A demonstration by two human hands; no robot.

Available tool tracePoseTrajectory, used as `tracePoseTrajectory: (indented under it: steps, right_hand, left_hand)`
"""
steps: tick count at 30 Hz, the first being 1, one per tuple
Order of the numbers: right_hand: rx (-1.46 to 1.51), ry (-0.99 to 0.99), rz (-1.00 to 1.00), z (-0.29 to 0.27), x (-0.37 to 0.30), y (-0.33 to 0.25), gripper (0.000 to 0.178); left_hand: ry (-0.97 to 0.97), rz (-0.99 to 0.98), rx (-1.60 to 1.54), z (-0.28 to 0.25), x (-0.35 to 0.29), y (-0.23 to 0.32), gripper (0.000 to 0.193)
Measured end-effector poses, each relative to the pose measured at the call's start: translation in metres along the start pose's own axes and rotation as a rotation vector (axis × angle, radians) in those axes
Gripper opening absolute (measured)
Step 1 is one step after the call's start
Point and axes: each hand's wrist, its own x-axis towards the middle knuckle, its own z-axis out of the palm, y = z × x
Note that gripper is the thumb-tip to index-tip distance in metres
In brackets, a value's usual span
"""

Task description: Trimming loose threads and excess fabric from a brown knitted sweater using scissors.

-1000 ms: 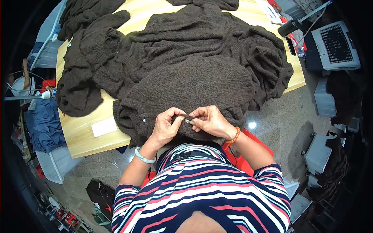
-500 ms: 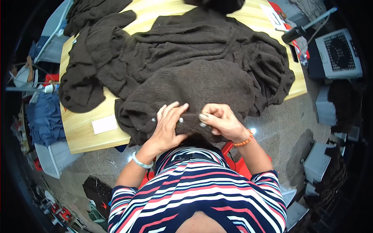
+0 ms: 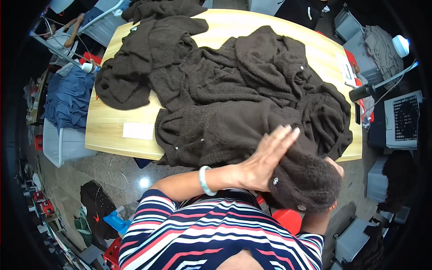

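Left hand (image 3: 263, 167) lies flat, fingers extended, on brown knit cardigan (image 3: 238, 121) overhanging table's (image 3: 110, 130) near edge. Right hand (image 3: 336, 168) mostly hidden by knit, can't tell grip. Loose support might let it slip floorward.

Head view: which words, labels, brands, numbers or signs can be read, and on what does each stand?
No text can be read.
Dark knitwear: no lettering shows.
White card: no marks visible.
Sheet at the table's right edge: any marks are too small to read.
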Motion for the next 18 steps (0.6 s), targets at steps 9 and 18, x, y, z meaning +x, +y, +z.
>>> tracePoseTrajectory:
  steps: [9, 18]
  right_hand:
    - [0.937, 0.09, -0.151, -0.019, 0.061, -0.01, 0.115]
    - [0.53, -0.907, 0.516, 0.073, 0.111, -0.041, 0.075]
  left_hand:
    - [0.129, -0.012, -0.43, 0.03, -0.006, -0.041, 0.038]
    - [0.139, -0.027, -0.285, -0.094, -0.049, -0.093, 0.045]
